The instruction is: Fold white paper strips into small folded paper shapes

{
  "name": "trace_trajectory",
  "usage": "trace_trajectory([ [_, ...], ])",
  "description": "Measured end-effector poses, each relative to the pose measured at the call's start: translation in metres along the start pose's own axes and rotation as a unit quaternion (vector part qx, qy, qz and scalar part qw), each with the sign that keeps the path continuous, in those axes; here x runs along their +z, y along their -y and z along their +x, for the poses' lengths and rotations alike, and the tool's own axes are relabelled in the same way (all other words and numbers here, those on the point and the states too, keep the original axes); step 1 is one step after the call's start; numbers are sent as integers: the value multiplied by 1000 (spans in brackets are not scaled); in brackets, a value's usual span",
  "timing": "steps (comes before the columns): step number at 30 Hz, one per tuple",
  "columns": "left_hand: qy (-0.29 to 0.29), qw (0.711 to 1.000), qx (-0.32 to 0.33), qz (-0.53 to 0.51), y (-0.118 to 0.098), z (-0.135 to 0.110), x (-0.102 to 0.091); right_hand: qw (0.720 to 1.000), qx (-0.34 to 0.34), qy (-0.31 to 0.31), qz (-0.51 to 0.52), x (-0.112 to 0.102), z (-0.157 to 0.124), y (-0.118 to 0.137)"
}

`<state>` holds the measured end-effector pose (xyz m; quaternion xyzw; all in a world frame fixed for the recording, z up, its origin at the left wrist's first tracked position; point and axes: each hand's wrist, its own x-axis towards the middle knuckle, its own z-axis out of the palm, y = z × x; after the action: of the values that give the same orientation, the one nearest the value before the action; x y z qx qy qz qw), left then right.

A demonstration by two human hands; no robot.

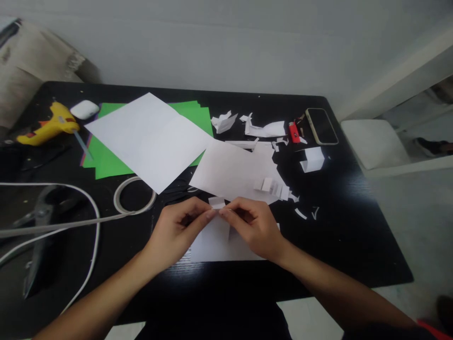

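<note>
My left hand (179, 226) and my right hand (256, 229) meet over the front middle of the black table. Thumb and forefinger of each pinch a small folded piece of white paper (216, 202), fingertips almost touching. Part of that piece is covered by my fingers. Under my hands lies a white sheet (210, 248) near the table's front edge. Just beyond them is another white sheet (230, 170) with cut edges, and a small pleated paper strip (272, 187) rests on it.
A white square sheet (152, 141) overlaps green sheets (113, 165). To the left are a yellow glue gun (58, 125), a white cable (97, 236) and dark-handled pliers or snips (38, 236). Paper scraps (265, 128), a red lighter (293, 132) and a phone (322, 126) lie back right.
</note>
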<state>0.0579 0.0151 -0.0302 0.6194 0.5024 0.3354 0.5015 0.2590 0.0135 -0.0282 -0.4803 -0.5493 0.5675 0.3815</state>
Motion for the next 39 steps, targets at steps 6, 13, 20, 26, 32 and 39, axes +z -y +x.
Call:
trace_trajectory([
  [6, -21, 1000, 17, 3, -3, 0, -1, 1000, 12, -14, 13, 0, -1, 0],
  [13, -32, 999, 24, 5, 0, -1, -1, 1000, 10, -26, 6, -1, -1, 1],
  [20, -32, 999, 30, 2, 1, -2, -3, 999, 24, -20, 33, 0, 0, 1],
  [26, -46, 999, 26, -2, 0, 0, -3, 999, 19, 44, 20, -1, 0, 0],
  [32, -9, 999, 34, 10, 1, 1, -3, 995, 25, 88, -34, -2, 0, 0],
  [39, -3, 996, 68, 55, 5, 1, -3, 997, 47, 64, 8, -1, 2, -4],
])
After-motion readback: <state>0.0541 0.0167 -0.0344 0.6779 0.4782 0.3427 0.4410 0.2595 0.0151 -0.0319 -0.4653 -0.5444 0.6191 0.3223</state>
